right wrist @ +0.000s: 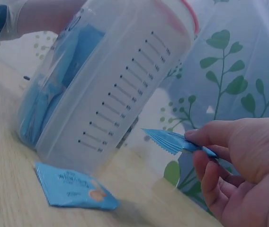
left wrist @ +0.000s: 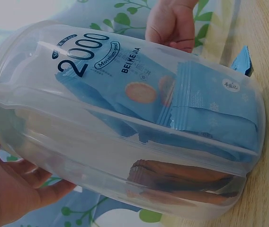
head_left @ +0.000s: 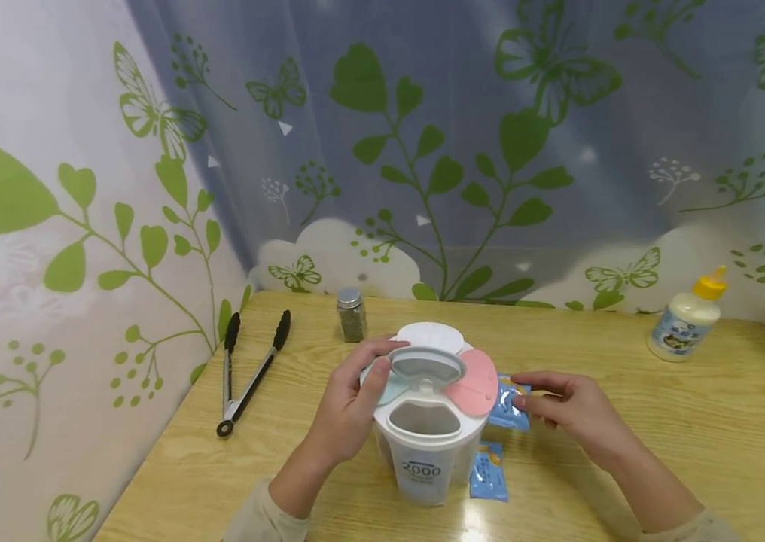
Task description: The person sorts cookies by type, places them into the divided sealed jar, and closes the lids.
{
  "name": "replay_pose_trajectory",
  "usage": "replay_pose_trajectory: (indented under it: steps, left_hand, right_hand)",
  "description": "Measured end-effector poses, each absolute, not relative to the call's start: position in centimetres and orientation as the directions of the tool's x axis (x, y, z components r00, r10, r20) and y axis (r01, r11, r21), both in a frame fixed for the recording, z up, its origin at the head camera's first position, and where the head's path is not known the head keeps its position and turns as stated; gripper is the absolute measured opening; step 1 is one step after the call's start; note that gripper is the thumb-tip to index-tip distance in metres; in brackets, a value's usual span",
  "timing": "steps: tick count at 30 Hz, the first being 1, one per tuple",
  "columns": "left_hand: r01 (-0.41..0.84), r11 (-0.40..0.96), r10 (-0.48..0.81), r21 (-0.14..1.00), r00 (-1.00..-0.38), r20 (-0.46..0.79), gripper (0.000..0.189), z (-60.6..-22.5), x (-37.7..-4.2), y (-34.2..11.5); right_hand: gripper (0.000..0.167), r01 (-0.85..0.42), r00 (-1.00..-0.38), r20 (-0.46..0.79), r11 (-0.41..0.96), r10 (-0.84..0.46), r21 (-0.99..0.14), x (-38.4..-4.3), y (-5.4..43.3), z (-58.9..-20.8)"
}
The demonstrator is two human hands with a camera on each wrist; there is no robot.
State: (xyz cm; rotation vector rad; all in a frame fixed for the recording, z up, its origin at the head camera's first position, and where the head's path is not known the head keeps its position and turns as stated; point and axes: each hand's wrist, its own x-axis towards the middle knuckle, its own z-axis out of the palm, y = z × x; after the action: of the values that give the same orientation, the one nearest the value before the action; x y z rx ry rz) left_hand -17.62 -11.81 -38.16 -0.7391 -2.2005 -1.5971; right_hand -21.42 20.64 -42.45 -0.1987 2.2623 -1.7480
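Note:
A clear lidded storage container (head_left: pixel 423 485), marked 2000, stands on the wooden table. Its front flap (head_left: pixel 428 366) is raised above an oval opening; white, pink and pale green sections form the rest of the lid. My left hand (head_left: pixel 348 403) grips the container's upper left side, thumb by the lid. To its right, my right hand (head_left: pixel 582 414) pinches a small blue snack packet (right wrist: pixel 166 141) in the air. Another blue packet (right wrist: pixel 75 187) lies on the table beside the container. Through the clear wall I see blue packets (left wrist: pixel 210 99) in one compartment and brown packets (left wrist: pixel 182 176) in another.
Black-tipped tongs (head_left: pixel 250 388) lie spread at the left. Behind the container stands a small spice jar (head_left: pixel 352 318) with a metal lid. A bottle with a yellow nozzle cap (head_left: pixel 684 324) is at the far right. A patterned curtain (head_left: pixel 450 150) borders the table's back.

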Motion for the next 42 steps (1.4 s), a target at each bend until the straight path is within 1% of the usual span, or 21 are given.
replay_pose_trajectory:
  steps: [6, 14, 21, 24, 27, 32, 36, 42]
  left_hand:
    - [0.573, 0.239, 0.215, 0.784, -0.818, 0.533, 0.029, -38.1, -17.6, -11.8]
    - [0.573, 0.252, 0.209, 0.78, -0.819, 0.534, 0.029, -37.9, -17.7, -11.9]
    - [0.55, 0.257, 0.205, 0.795, -0.835, 0.511, 0.03, -38.0, -17.5, -12.0]
    - [0.544, 0.262, 0.201, 0.797, -0.838, 0.507, 0.031, -38.1, -17.5, -12.1]
    - [0.553, 0.26, 0.202, 0.791, -0.833, 0.516, 0.031, -38.2, -17.6, -12.1]
    - [0.567, 0.252, 0.203, 0.784, -0.823, 0.53, 0.029, -38.0, -17.8, -12.1]
    - [0.563, 0.245, 0.205, 0.789, -0.826, 0.525, 0.028, -38.0, -17.7, -11.9]
    - [0.56, 0.248, 0.206, 0.791, -0.828, 0.521, 0.029, -38.1, -17.6, -11.8]
  right_hand:
    - [0.047, 0.052, -0.957, -0.13, 0.289, -0.258, -0.956, -21.1, 20.6, -41.5]
    - [0.041, 0.013, -0.963, -0.083, 0.264, -0.255, -0.965, -20.3, 20.6, -39.7]
    - [0.026, -0.018, -0.967, -0.038, 0.215, -0.253, -0.976, -19.8, 20.7, -38.4]
    - [0.024, -0.016, -0.968, -0.035, 0.199, -0.249, -0.98, -19.6, 20.8, -37.9]
    - [0.024, -0.03, -0.961, -0.002, 0.111, -0.278, -0.993, -19.5, 20.9, -37.5]
    - [0.033, -0.059, -0.924, 0.101, -0.123, -0.368, -0.991, -19.3, 21.1, -37.2]
    - [0.037, -0.07, -0.901, 0.147, -0.198, -0.407, -0.978, -18.8, 20.9, -36.9]
    - [0.04, -0.082, -0.871, 0.197, -0.262, -0.45, -0.962, -18.2, 19.4, -36.1]
